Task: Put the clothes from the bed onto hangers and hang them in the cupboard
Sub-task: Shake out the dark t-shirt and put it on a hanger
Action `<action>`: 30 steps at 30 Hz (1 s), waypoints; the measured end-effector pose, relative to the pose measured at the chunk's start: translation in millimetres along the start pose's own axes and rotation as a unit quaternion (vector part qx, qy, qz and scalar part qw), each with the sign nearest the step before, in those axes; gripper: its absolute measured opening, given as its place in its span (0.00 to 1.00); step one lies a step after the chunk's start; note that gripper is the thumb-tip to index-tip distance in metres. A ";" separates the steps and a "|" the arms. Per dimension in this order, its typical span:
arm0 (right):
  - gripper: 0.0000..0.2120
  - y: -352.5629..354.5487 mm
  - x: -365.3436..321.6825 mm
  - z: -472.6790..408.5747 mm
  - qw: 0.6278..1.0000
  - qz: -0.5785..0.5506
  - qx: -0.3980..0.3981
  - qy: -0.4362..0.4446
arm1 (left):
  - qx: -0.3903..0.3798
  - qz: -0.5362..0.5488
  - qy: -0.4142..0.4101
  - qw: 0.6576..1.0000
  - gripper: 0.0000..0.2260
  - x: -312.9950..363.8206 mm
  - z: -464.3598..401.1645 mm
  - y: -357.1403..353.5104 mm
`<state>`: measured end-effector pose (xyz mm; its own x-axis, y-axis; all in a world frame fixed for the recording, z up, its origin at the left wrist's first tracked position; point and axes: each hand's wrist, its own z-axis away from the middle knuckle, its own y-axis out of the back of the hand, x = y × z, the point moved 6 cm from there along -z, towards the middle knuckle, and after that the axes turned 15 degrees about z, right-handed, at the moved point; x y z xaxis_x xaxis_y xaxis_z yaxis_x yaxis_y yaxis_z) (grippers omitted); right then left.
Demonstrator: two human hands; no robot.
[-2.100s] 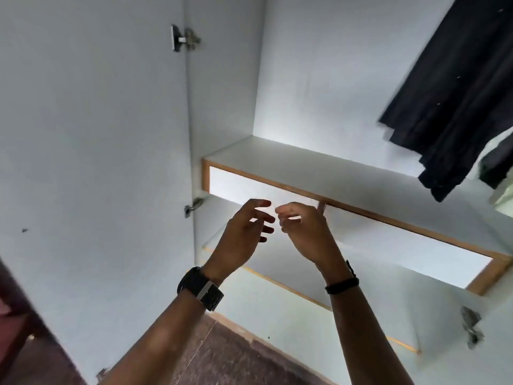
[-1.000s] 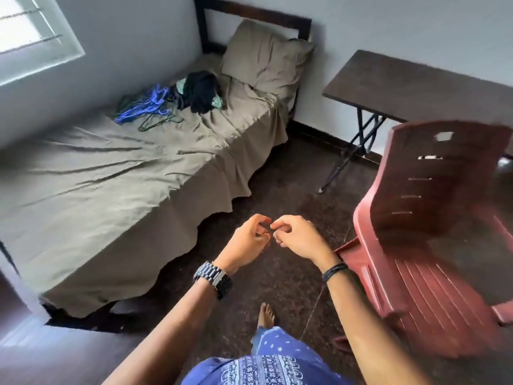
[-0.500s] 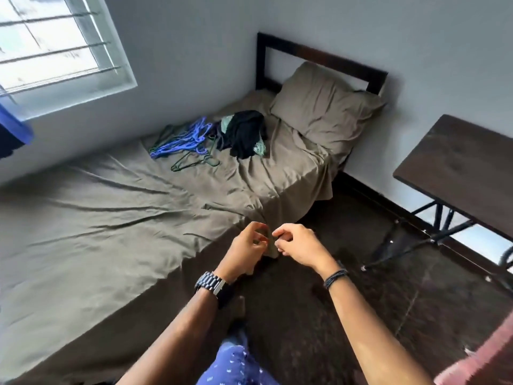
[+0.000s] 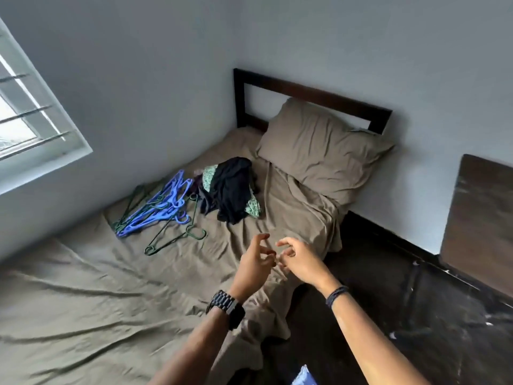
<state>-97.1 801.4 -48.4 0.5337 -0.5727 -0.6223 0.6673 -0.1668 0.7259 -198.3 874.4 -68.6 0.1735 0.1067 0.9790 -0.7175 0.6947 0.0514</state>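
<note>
Both hands are empty, fingers loosely spread: the left hand (image 4: 254, 266), above a dark link-band watch (image 4: 226, 307), and the right hand (image 4: 298, 262) with a thin dark wristband (image 4: 336, 295) hover close together over the edge of the bed with its rumpled olive-brown sheet (image 4: 83, 301). Starting from the left, a barred window (image 4: 25, 126) is set in the wall; a tangle of blue and dark green plastic hangers (image 4: 161, 207) lies on the sheet; just beside it sits a heap of black and green-patterned clothes (image 4: 230, 190); next comes an olive-brown pillow (image 4: 322, 151), and lastly a dark wooden table (image 4: 480, 218).

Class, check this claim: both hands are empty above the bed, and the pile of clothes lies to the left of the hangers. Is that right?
Not quite. The head view shows the pile of clothes to the right of the hangers, nearer the pillow. The left hand and right hand are indeed empty above the bed.
</note>
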 end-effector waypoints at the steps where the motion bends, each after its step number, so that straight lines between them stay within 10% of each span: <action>1: 0.14 4.3 -0.9 -19.8 1.000 0.005 0.003 -0.001 | 0.001 0.004 0.000 1.000 0.18 2.6 -20.5 1.6; 18: 0.13 19.6 -19.6 -258.2 0.996 0.016 0.037 0.085 | 0.087 -0.056 0.049 0.993 0.15 1.2 -251.2 45.6; 30: 0.14 -111.9 49.3 -458.2 0.986 -0.074 0.105 0.108 | 0.054 -0.276 0.026 0.959 0.21 -146.1 -452.2 105.2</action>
<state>92.6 1159.6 -294.6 0.5520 -0.3482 -0.7577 0.6363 -0.4114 0.6526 5.9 1253.5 -295.3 0.5794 -0.2189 0.7851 -0.5709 0.5785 0.5826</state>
